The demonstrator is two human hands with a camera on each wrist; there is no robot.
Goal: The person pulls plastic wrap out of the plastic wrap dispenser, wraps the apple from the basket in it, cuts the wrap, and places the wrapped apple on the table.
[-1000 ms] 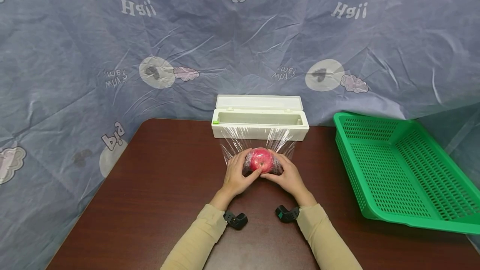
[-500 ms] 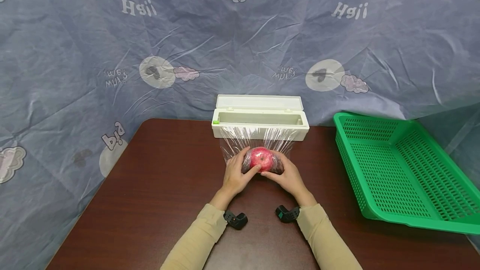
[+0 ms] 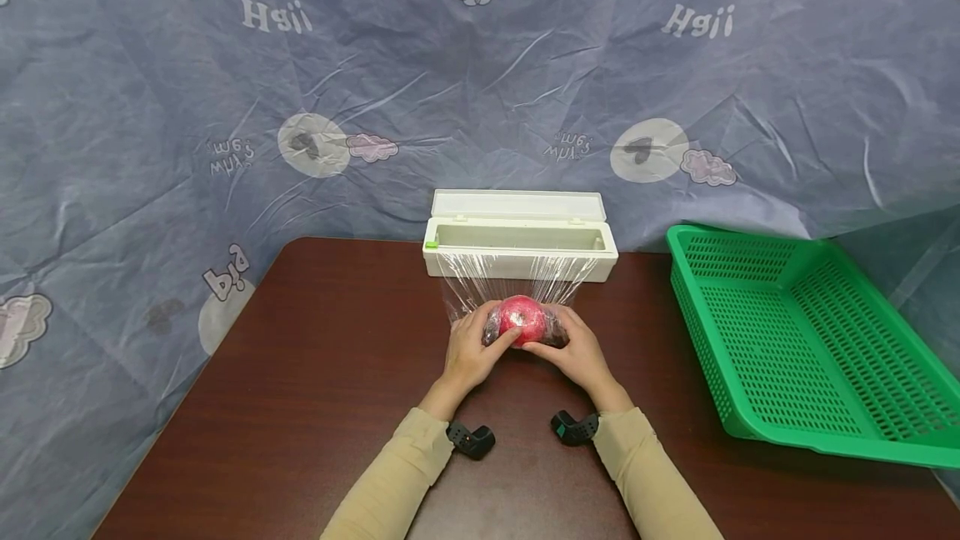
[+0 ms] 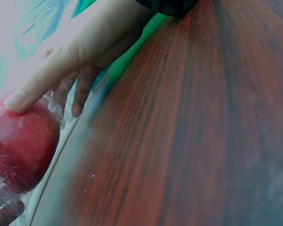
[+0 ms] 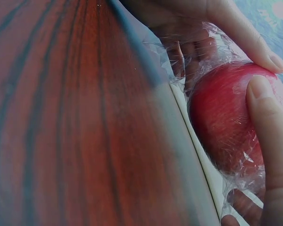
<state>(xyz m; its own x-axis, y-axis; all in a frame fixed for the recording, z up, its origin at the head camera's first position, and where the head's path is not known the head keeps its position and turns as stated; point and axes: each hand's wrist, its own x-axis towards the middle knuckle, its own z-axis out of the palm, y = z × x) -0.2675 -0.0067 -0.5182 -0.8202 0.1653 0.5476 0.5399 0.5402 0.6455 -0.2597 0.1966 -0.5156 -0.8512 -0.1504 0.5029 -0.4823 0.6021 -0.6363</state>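
Note:
A red apple (image 3: 522,317) wrapped in clear plastic wrap (image 3: 557,275) sits between both hands in the head view. My left hand (image 3: 468,352) grips its left side, with the thumb on the near face. From the other side, my right hand (image 3: 581,357) holds the apple and the bunched film, its thumb low in front. The wrap runs in taut, shiny creases from the apple to a white wrap dispenser (image 3: 521,265) with its lid raised. Film clings around the apple (image 5: 226,115) in the right wrist view. Some fingers are hidden behind the fruit.
A green plastic basket (image 3: 738,394) stands at the right side of the dark brown table (image 3: 322,373). Behind the dispenser hangs a blue-grey printed cloth (image 3: 450,107). Each wrist wears a black band, the left one (image 3: 472,440) close over the table.
The apple has turned between the hands: its stem hollow, which faced the camera before, is out of sight. The film creases have shifted; both hands stay nearly in place.

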